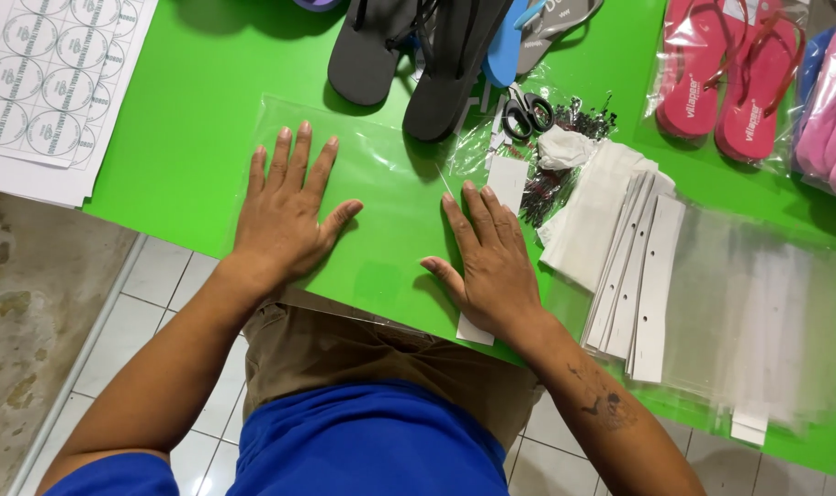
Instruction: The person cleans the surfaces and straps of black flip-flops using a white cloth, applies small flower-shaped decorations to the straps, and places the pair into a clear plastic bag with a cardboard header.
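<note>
left hand flat, fingers spread, gripping nothing, pressing the clear plastic bag onto the green table. right hand likewise open and flat on the bag's right edge, over a white card strip. best kept pressing evenly, smoothing outward.

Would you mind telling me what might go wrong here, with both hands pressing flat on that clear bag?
The clear plastic bag overhangs the green table's near edge, so it might slide off if the left hand or right hand lifts. The stack of white card strips beside the right hand is fanned out and could be knocked. The scissors lie close to the bag.
</note>
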